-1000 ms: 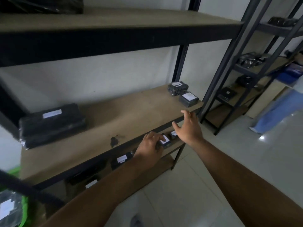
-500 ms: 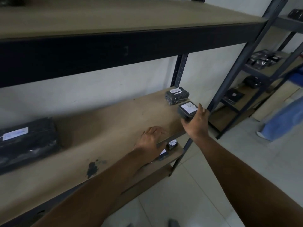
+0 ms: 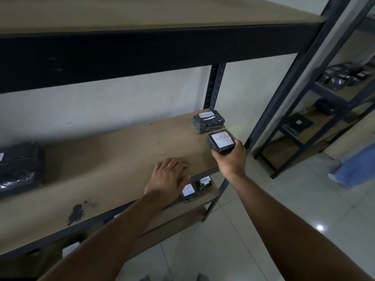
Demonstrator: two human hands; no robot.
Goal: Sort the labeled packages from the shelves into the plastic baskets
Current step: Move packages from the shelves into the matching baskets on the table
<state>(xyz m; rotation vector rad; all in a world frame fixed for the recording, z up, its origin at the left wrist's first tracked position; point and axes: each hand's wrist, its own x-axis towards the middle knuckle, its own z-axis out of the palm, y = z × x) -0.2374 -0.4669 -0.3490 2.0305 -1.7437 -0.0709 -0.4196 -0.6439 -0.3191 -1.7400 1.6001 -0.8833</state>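
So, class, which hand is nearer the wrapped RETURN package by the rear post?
Right. The right hand grips a box just in front of the package; the left hand rests farther left.

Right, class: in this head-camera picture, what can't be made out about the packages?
Head view only.
- Large wrapped package: cut off by the left edge, label barely showing.
- Lower-shelf package: partly behind the left hand, writing blurred.
- Far-rack packages: too small and dim to read.
- Small box: near side hidden by the right hand.
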